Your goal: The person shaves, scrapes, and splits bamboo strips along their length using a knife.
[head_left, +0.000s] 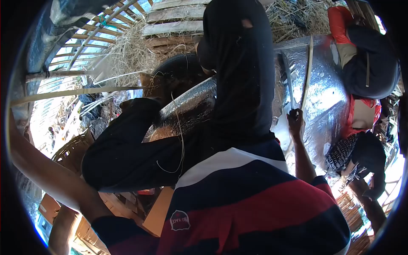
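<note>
My right hand point(294, 118) is closed around the lower end of a long, narrow-bladed knife point(288, 80), its blade pointing away from me. Close beside the blade runs a pale bamboo strip point(307, 74); whether my fingers also touch it cannot be told. On the other side, my left forearm point(46, 178) stretches out to the dark rim of the view, where the hand is cut off. A second, longer bamboo strip point(80, 92) reaches from that rim toward a dark round opening point(182, 70) beyond my bent leg.
Silvery sheeting point(321, 76) covers the ground on the right. Two other people, one in dark clothes point(372, 61) and one in a patterned cloth point(342, 151), sit there. Straw point(127, 51), wooden slats point(174, 15), a woven basket point(72, 148) and cardboard point(159, 210) surround me.
</note>
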`<action>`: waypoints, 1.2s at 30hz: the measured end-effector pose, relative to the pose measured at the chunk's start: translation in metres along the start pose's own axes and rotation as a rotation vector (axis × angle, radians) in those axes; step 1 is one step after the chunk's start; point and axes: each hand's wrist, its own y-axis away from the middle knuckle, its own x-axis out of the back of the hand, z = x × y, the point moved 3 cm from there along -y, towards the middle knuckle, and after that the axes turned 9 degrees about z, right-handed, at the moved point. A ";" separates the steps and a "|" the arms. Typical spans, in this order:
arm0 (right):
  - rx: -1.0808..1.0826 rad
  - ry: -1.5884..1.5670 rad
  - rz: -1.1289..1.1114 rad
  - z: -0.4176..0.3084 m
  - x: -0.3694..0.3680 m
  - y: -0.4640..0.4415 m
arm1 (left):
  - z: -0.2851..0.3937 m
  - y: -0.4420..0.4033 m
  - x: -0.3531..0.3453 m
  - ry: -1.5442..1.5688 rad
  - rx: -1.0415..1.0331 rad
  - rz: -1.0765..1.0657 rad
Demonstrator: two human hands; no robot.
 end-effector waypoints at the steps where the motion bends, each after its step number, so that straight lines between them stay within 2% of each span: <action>1: 0.074 0.141 0.048 0.000 0.001 0.001 | 0.000 0.001 0.000 0.008 0.018 0.001; 2: 0.146 0.279 0.099 -0.020 0.006 0.002 | 0.000 0.000 -0.001 0.013 0.015 -0.006; 3: 0.319 0.347 0.130 -0.044 0.016 -0.001 | 0.000 0.000 0.000 0.028 0.010 -0.027; 5: 0.429 0.124 0.085 -0.103 0.018 -0.007 | 0.003 0.003 0.006 0.030 -0.001 -0.041; 6: 0.123 -0.062 -0.199 -0.117 0.007 -0.006 | 0.004 0.006 0.007 0.035 0.001 -0.034; 7: -0.085 -0.090 -0.488 -0.154 0.007 0.000 | 0.006 0.006 0.009 0.042 0.000 -0.027; 8: -0.091 -0.338 -0.638 -0.117 -0.030 0.011 | 0.004 0.003 0.014 0.060 0.003 -0.053; 10: -0.084 -0.589 -0.783 -0.107 -0.052 0.021 | 0.005 0.005 0.021 0.076 -0.021 -0.066; 12: -0.599 -0.512 -0.925 -0.093 -0.055 0.026 | 0.005 0.004 0.026 0.101 -0.049 -0.087; 13: -0.615 -0.443 -1.008 -0.077 -0.062 0.029 | 0.005 0.004 0.030 0.094 -0.050 -0.081; 16: -0.337 -0.198 -1.305 -0.036 -0.079 0.039 | 0.006 0.006 0.032 0.095 -0.057 -0.110; 19: -0.287 -0.033 -1.328 -0.042 -0.063 0.039 | 0.001 0.004 0.034 0.106 -0.002 -0.056; 25: -0.085 0.181 -1.178 -0.080 -0.026 0.034 | -0.002 -0.002 0.038 0.114 -0.054 -0.163; 28: 0.013 0.250 -1.070 -0.090 -0.014 0.030 | -0.002 0.000 0.035 0.082 -0.059 -0.092; 33: 0.177 0.324 -0.937 -0.107 -0.006 0.010 | -0.011 -0.003 0.048 0.102 0.048 0.229; 34: 0.207 0.332 -0.923 -0.110 -0.005 0.006 | -0.017 -0.017 0.063 0.209 0.126 0.049; 36: 0.258 0.344 -0.910 -0.113 -0.003 -0.005 | -0.017 -0.018 0.070 0.277 0.155 -0.025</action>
